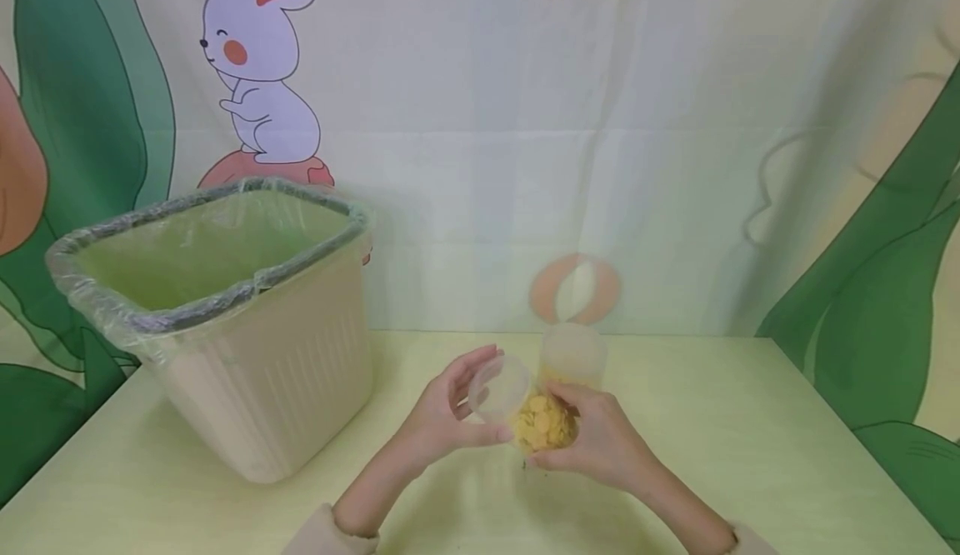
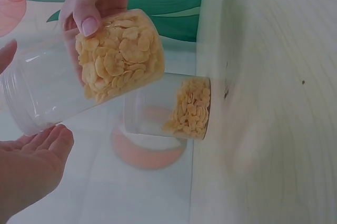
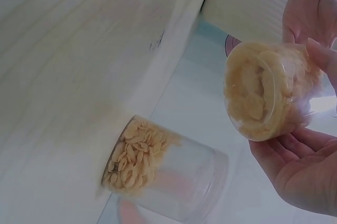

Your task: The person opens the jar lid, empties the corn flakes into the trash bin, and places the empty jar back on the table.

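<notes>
A clear plastic jar (image 1: 500, 388) lies tilted between my hands with its mouth towards the left. Pale yellow flakes (image 2: 118, 53) are gathered at its base end. My right hand (image 1: 600, 438) grips that end, thumb and fingers on opposite sides, as the right wrist view also shows. My left hand (image 1: 442, 422) is beside the mouth, its fingers loosely bent and spread; in the left wrist view the fingertips (image 2: 59, 134) appear to touch near the rim. Behind the hands a second clear jar (image 3: 184, 182) stands upright, partly filled with similar flakes (image 3: 134, 155).
A large beige bin (image 1: 300, 380) lined with a transparent bag stands on the left of the pale table (image 1: 750, 438). A few dark specks (image 2: 226, 82) lie on the tabletop. A cloth with a rabbit print (image 1: 273, 113) hangs behind.
</notes>
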The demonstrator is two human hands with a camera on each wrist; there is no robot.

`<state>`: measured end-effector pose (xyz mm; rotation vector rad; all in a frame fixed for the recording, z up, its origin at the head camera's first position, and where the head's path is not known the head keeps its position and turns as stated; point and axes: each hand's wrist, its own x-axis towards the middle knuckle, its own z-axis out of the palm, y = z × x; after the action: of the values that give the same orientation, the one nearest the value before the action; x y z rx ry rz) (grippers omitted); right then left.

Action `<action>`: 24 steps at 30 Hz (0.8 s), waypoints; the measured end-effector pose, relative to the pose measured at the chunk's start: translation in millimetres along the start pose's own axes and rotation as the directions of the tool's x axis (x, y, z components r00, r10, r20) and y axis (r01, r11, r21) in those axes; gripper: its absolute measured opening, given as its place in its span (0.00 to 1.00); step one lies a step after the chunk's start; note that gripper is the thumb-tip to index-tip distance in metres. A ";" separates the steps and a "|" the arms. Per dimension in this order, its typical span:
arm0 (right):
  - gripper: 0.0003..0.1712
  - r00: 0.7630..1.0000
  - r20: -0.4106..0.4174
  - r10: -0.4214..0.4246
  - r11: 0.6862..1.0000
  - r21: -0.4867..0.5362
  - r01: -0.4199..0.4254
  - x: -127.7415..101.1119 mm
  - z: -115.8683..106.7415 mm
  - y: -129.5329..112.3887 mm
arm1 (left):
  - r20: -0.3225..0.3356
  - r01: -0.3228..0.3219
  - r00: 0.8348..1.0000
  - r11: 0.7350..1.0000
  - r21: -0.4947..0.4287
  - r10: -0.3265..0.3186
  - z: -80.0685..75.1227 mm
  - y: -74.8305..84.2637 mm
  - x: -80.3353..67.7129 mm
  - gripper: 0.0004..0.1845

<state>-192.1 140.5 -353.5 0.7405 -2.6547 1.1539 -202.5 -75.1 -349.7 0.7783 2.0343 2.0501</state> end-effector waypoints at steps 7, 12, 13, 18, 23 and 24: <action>0.44 1.000 0.012 0.027 0.999 0.022 -0.027 -2.0 -0.3 -0.4 | 0.093 -0.087 0.991 0.995 -0.045 0.091 -6.3 -1.8 0.4 0.45; 0.44 0.998 0.028 0.049 0.998 0.038 -0.050 -3.0 -0.3 -0.7 | 0.127 -0.100 0.986 0.993 -0.061 0.107 -10.5 -2.5 0.0 0.42; 0.45 0.998 0.031 0.054 0.998 0.037 -0.056 -3.4 -0.4 -0.7 | 0.133 -0.098 0.985 0.993 -0.061 0.106 -11.2 -2.7 0.1 0.42; 0.44 0.997 0.049 0.052 0.998 0.037 -0.054 -4.9 -1.3 0.5 | 0.161 -0.085 0.982 0.994 -0.066 0.094 -13.6 -3.3 0.7 0.40; 0.44 0.998 0.055 0.035 0.998 0.041 -0.037 -5.2 -2.2 2.4 | 0.154 -0.073 0.985 0.996 -0.059 0.082 -13.1 -1.7 0.9 0.39; 0.44 0.998 0.055 0.035 0.998 0.040 -0.037 -5.0 -2.2 2.6 | 0.148 -0.071 0.986 0.996 -0.056 0.079 -13.0 -1.3 0.9 0.39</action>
<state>-189.2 145.5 -355.3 0.7443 -2.7071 1.2181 -209.5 -86.1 -350.1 0.9823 1.8924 2.0064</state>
